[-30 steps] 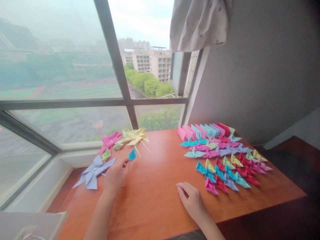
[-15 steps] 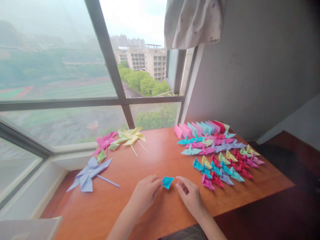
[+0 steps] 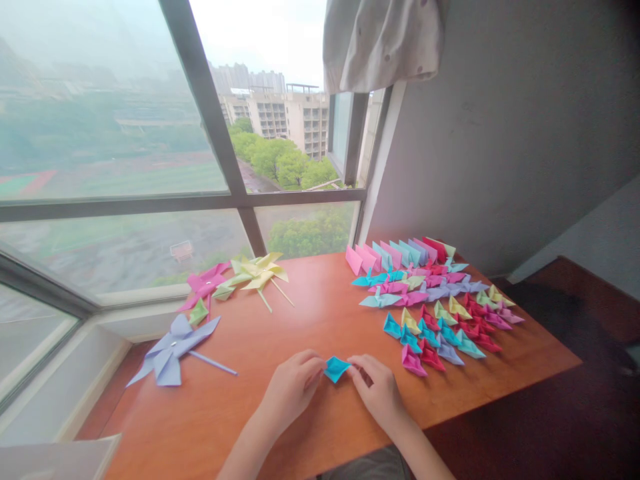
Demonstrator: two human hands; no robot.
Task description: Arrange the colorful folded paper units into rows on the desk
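Note:
A small blue folded paper piece (image 3: 335,368) hangs just above the near part of the wooden table (image 3: 300,320). My left hand (image 3: 290,390) pinches its left corner with fingers closed. My right hand (image 3: 376,390) pinches its right corner. Both forearms reach in from the bottom edge. To the right of my hands lie rows of several folded paper pieces (image 3: 435,307) in pink, blue, red, green, yellow and purple.
A purple paper pinwheel (image 3: 173,340) on a stick lies at the table's left edge. Pink (image 3: 205,285) and yellow (image 3: 260,273) pinwheels lie by the window. A grey wall stands to the right; a curtain (image 3: 383,40) hangs above.
My left hand carried the blue paper piece from beside the pinwheels to the near middle of the table. My right hand, earlier resting on the table, now grips its other corner.

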